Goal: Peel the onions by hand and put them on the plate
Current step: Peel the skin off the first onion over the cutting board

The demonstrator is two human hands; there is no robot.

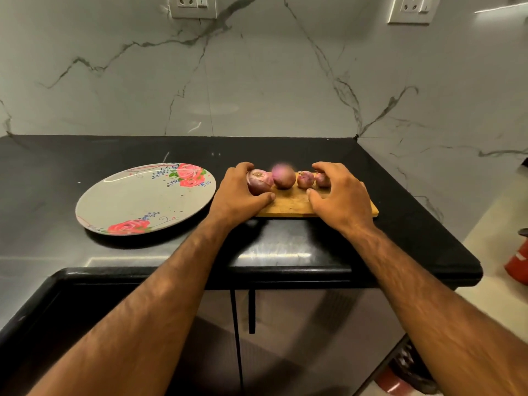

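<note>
Left hand (238,195) is gripping the largest onion (258,182) at the left end of the wooden board (288,206), fingers curling behind it, thumb in front. Right hand (341,195) is arching half-open over the smallest onion (323,180) at the right end; cannot tell whether it is touching. Two middle onions (283,176) are sitting between. The flowered plate (137,201) is lying on the worktop (285,150), just left of the board.

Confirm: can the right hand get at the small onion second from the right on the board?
Probably yes. The right hand arches over the rightmost onion, and the small onion sits bare just left of it on the board. The left hand grips the leftmost onion, well clear.
</note>
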